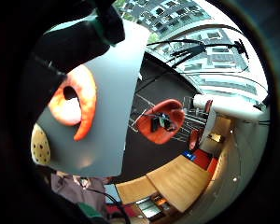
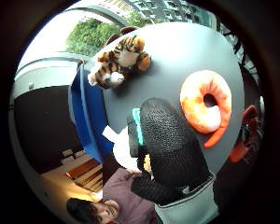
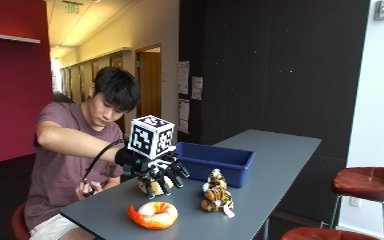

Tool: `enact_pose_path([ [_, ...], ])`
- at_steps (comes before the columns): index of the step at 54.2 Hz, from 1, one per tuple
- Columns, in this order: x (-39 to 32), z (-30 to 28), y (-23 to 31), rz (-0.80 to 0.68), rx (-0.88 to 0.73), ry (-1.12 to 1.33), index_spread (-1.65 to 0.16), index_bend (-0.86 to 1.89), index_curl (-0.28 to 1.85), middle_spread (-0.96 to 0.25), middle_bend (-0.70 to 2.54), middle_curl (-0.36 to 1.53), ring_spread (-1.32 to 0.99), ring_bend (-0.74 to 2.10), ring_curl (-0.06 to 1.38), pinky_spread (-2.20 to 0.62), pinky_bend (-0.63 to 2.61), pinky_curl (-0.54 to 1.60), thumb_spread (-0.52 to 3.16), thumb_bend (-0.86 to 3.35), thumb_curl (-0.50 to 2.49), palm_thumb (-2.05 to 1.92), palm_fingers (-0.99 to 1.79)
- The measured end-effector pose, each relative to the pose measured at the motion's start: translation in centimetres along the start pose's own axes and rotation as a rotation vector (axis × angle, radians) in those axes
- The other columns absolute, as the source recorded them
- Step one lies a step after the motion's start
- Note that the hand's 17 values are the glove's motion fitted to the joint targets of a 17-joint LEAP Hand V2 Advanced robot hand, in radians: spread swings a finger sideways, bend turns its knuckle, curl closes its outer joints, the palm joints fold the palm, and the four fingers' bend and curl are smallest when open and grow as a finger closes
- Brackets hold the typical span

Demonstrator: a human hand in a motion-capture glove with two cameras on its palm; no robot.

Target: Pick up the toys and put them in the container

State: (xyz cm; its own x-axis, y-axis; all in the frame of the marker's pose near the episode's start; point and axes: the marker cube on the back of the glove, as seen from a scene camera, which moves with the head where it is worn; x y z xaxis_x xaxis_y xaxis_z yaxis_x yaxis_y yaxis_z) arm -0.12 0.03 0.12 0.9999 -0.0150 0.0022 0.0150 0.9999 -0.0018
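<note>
Daylight from windows glares pale on the desk (image 1: 107, 93); the corridor beyond it sits dim, palm-view edges bending black.

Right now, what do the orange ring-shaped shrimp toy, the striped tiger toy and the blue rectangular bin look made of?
Orange ring-shaped shrimp toy: likely stuffed plush, matte with puffy curves. Striped tiger toy: seemingly fuzzy plush fabric. Blue rectangular bin: probably rigid plastic, with smooth, straight walls.

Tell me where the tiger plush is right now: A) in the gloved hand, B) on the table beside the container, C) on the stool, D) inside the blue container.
B: the tiger plush stands on the grey table just outside the blue container.
</note>
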Motion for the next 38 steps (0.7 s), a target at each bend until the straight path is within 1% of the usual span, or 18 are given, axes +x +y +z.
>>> enact_pose_path([
  [3,-0.1,0.4,-0.1,-0.012,-0.007,0.003,-0.13,-0.01,0.00,0.01,0.11,0.02,0.00,0.35,0.06,0.02,0.79,0.19,0.62,-0.05,0.01,-0.07,0.04],
  [7,0.1,1.5,-0.8,-0.003,-0.033,0.018,-0.16,0.04,0.01,0.02,0.15,0.05,0.00,0.42,0.10,0.02,0.92,0.26,0.86,-0.05,0.03,-0.07,-0.03],
  [15,0.2,3.5,-1.6,-0.010,-0.072,0.014,-0.20,0.08,0.04,0.03,0.17,0.11,0.01,0.50,0.14,0.03,1.02,0.31,1.12,-0.05,0.07,-0.08,-0.11],
  [23,0.9,6.9,-2.8,0.030,-0.115,0.049,-0.22,0.10,0.08,0.03,0.15,0.15,0.01,0.50,0.16,0.03,1.06,0.33,1.23,-0.05,0.10,-0.07,-0.17],
  [27,1.1,8.5,-3.0,0.020,-0.127,0.047,-0.22,0.09,0.09,0.04,0.13,0.16,0.03,0.44,0.16,0.04,1.08,0.34,1.24,-0.06,0.11,-0.09,-0.25],
  [32,0.8,10.4,-2.8,-0.018,-0.153,-0.019,-0.23,0.08,0.11,0.04,0.11,0.16,0.05,0.39,0.15,0.05,1.09,0.34,1.20,-0.08,0.12,-0.11,-0.29],
  [35,0.5,11.0,-2.5,-0.024,-0.111,-0.038,-0.23,0.08,0.11,0.04,0.11,0.16,0.05,0.38,0.16,0.05,1.08,0.34,1.18,-0.08,0.12,-0.11,-0.29],
  [38,0.3,11.5,-2.1,-0.020,-0.007,-0.055,-0.24,0.12,0.13,0.04,0.12,0.16,0.05,0.39,0.17,0.06,1.02,0.32,1.17,-0.06,0.14,-0.08,-0.24],
])
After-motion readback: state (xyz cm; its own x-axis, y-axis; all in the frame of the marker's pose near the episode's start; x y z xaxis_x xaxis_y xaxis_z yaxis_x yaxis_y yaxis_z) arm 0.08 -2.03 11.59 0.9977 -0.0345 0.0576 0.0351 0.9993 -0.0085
